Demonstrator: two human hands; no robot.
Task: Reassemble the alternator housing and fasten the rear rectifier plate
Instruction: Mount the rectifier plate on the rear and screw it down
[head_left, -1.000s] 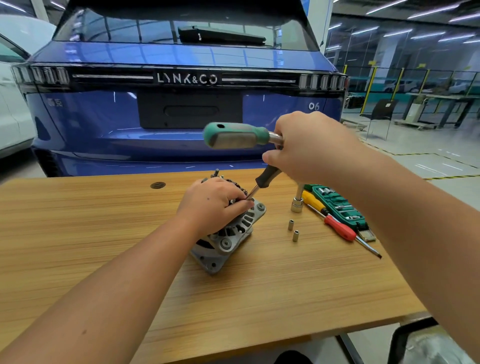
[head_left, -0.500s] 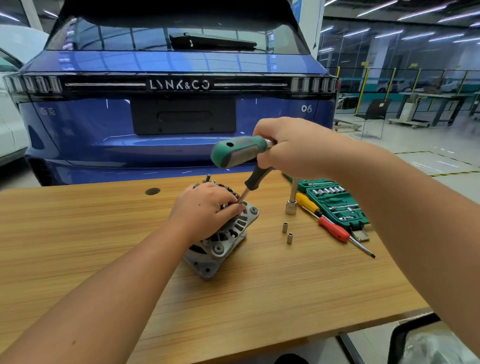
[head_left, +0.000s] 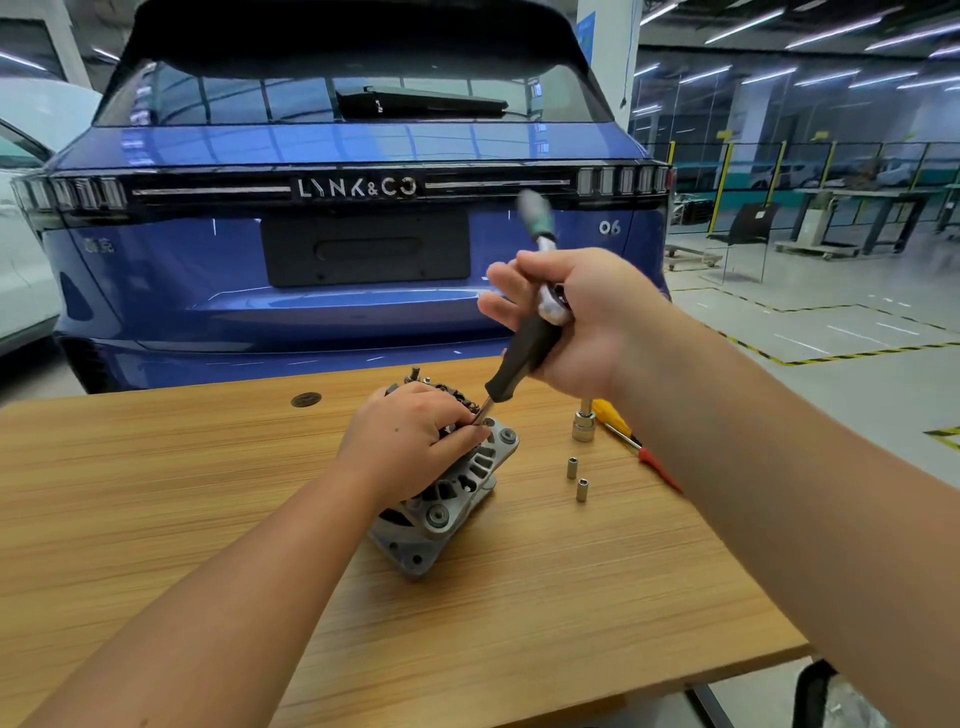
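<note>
A grey alternator (head_left: 447, 509) lies tilted on the wooden table (head_left: 156, 493), its dark rear rectifier plate facing up and mostly hidden under my left hand (head_left: 410, 441). That hand grips the top of the alternator, fingertips beside a screwdriver's tip. My right hand (head_left: 576, 322) holds a black-handled screwdriver (head_left: 519, 358) slanting down onto the rear plate. In the same hand sits a ratchet (head_left: 540, 218) with a green and grey handle, blurred and pointing up.
A socket on an extension (head_left: 584, 426) stands right of the alternator, with two small sockets (head_left: 576, 478) on the table near it. A yellow screwdriver (head_left: 610, 418) and a red one (head_left: 657, 465) lie partly under my right arm. A blue car (head_left: 208, 291) stands behind the table.
The ratchet handle in my right hand has swung from lying sideways to the left up to pointing upward. The screwdriver stays on the rear plate, and my left hand has not left the alternator.
</note>
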